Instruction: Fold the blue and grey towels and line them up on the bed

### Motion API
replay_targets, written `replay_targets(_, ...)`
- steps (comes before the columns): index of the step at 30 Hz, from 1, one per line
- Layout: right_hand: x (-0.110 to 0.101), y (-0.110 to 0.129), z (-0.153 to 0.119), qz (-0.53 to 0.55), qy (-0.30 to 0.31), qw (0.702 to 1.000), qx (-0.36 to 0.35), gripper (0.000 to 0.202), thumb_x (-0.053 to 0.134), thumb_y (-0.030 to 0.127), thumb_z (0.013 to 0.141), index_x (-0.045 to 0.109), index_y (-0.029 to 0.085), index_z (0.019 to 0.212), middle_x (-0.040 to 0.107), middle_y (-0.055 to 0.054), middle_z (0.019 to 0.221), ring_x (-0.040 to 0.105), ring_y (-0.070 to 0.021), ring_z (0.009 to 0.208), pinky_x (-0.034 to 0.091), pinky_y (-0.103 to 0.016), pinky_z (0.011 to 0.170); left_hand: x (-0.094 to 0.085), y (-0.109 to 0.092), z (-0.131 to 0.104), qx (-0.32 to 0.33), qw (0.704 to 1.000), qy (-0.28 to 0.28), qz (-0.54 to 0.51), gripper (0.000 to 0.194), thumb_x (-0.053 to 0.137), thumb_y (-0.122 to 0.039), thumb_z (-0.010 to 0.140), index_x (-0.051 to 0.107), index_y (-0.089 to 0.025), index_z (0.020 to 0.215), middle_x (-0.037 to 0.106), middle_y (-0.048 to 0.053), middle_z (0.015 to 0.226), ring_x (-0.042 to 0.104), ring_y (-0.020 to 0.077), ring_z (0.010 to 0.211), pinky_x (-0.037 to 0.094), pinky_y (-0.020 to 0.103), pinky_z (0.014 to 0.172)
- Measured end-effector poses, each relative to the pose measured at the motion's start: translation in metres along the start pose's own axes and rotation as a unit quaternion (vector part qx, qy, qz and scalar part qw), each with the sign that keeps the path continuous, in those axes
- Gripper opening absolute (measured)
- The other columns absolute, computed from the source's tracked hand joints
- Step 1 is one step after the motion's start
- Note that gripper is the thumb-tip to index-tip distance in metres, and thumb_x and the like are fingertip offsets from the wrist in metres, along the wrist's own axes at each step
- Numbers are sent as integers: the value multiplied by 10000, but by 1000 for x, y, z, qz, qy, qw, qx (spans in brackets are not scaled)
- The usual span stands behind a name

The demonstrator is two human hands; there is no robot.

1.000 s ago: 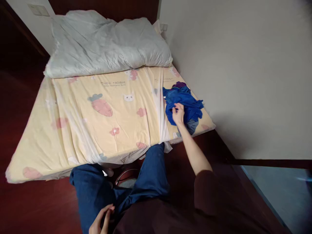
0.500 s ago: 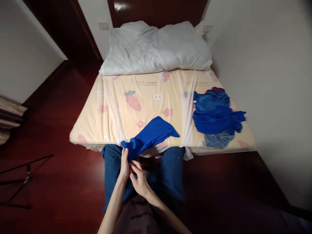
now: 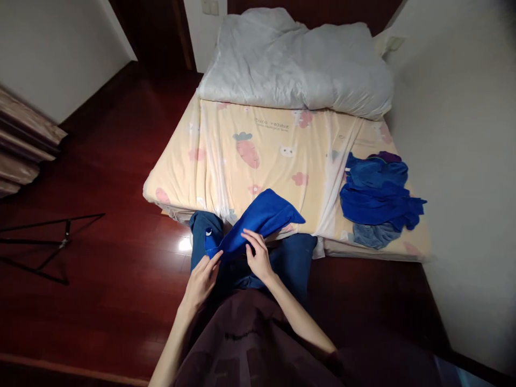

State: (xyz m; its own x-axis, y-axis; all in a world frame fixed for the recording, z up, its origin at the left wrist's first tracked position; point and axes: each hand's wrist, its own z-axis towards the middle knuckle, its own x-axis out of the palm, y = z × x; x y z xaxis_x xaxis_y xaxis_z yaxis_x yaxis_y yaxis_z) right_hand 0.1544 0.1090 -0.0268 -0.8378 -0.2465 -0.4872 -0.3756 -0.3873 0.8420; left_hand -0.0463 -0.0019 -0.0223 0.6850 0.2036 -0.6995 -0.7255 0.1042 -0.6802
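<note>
A bright blue cloth (image 3: 268,215) lies slantwise from the front of the bed (image 3: 177,166) down over my lap, with a small white tag near its lower left end. My left hand (image 3: 205,277) is closed on the cloth's lower edge, fingers pinching it. On the cloth's near side, my right hand (image 3: 258,255) rests with its fingers apart, touching the fabric. At the bed's right side lies a pile of blue clothes (image 3: 374,199).
A crumpled white quilt (image 3: 298,64) lies across the head of the bed. To the left on the dark red floor stands a black metal stand (image 3: 64,242), with a striped curtain (image 3: 24,140) behind it. A grey wall is at the right.
The view has shifted. My right hand has moved up and right from beside my left hand onto the cloth. The cloth's left end has opened out, showing a white tag.
</note>
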Motion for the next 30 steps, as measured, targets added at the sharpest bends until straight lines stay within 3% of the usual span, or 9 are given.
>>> replay_targets(3,3,3,36,-102,150,977,-110,596,435,13,912,553,298,1423,560,-78,1436,417,-239,1409,314,-496,1199,-15,-2,-18,58,997,-6,40,491,470,-198,1008,447,-213,1499,660,45,878,640,156,774,544,272,762)
replay_targets(6,18,-3,63,-145,309,920,-191,458,518,10,878,670,257,1232,673,-75,1216,528,-240,1275,328,-487,1160,-24,-4,-24,104,992,-23,65,487,491,-152,992,474,-217,1474,707,71,947,679,190,876,566,306,816)
replay_targets(8,28,-11,71,-153,363,897,-201,293,578,44,864,705,221,1059,691,-58,1034,605,-222,1090,402,-421,1063,-28,-7,-26,129,986,-51,87,486,511,-115,975,499,-215,1451,721,63,930,690,205,936,576,323,854)
replay_targets(10,32,-22,70,-156,375,895,-186,234,594,35,828,689,204,959,657,-31,933,612,-189,925,438,-338,939,-32,-11,-26,147,979,-84,111,489,534,-82,955,521,-203,1429,723,48,883,694,212,967,584,338,879)
replay_targets(13,21,-42,59,-160,356,909,-145,283,555,-20,759,653,195,914,614,-15,934,578,-155,826,419,-270,833,-40,-24,-29,163,968,-137,134,459,599,-59,911,594,-197,1349,720,32,840,696,220,1000,598,360,897)
replay_targets(18,-21,-71,33,-128,359,921,-82,330,491,-33,702,636,199,886,600,-11,901,567,-165,849,434,-265,815,-63,-48,-32,189,940,-232,164,406,723,-73,804,709,-272,1159,712,12,786,698,256,1069,613,446,949)
replay_targets(23,-64,-76,13,-109,220,969,-38,261,479,96,844,625,213,1026,651,-59,1015,599,-220,1013,464,-377,955,-86,-53,-25,192,938,-235,166,282,711,-112,798,743,-313,994,624,-6,631,687,317,1136,549,615,1013)
replay_targets(27,-102,-80,13,-110,42,993,3,177,475,261,933,605,212,1042,696,-85,1015,653,-226,981,506,-372,919,-97,-39,-15,157,957,-205,132,218,656,-129,851,732,-265,1005,679,20,753,731,215,875,620,400,852)
replay_targets(30,-135,-79,16,-147,-16,989,10,152,536,361,925,604,225,911,682,-33,824,654,-185,755,521,-293,742,-108,-26,-7,113,970,-175,124,249,632,-130,882,716,-252,1082,665,4,773,668,127,702,572,246,751)
